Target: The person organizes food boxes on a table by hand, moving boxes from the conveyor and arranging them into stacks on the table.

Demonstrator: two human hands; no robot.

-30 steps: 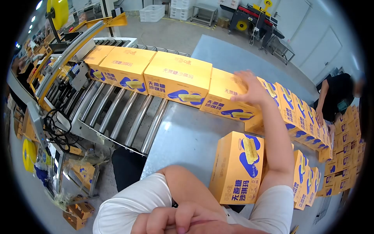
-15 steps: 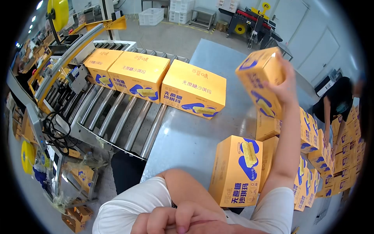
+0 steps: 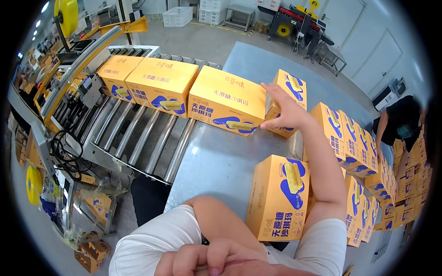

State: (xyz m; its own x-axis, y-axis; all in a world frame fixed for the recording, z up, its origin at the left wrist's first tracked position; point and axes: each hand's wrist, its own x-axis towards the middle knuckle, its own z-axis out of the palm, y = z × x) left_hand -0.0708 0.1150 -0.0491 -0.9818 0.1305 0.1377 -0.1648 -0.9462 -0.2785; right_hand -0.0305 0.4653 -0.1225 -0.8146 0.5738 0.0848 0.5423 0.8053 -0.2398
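My right hand (image 3: 287, 110) reaches across an upright orange box (image 3: 291, 87) on the metal table. Its fingers and thumb are spread wide, their tips beside the right end of a lying orange box (image 3: 228, 99). That lying box is last in a row, partly on the table and partly on the rollers; another orange box (image 3: 161, 83) lies beside it. Near my right forearm stands a larger-looking orange box (image 3: 278, 198) with blue print. Low in front of me, my left hand (image 3: 212, 257) is curled closed, its palm hidden.
A roller conveyor (image 3: 142, 140) with a yellow-railed machine (image 3: 76, 76) runs at the left. Many orange boxes (image 3: 350, 138) stand at the right, where another person (image 3: 400, 122) bends. White crates (image 3: 177, 17) and a taping machine (image 3: 290, 25) are at the back.
My right hand has lowered the orange box from the air to the table beside the row, and its fingers have spread toward the left. My left hand stays as it was.
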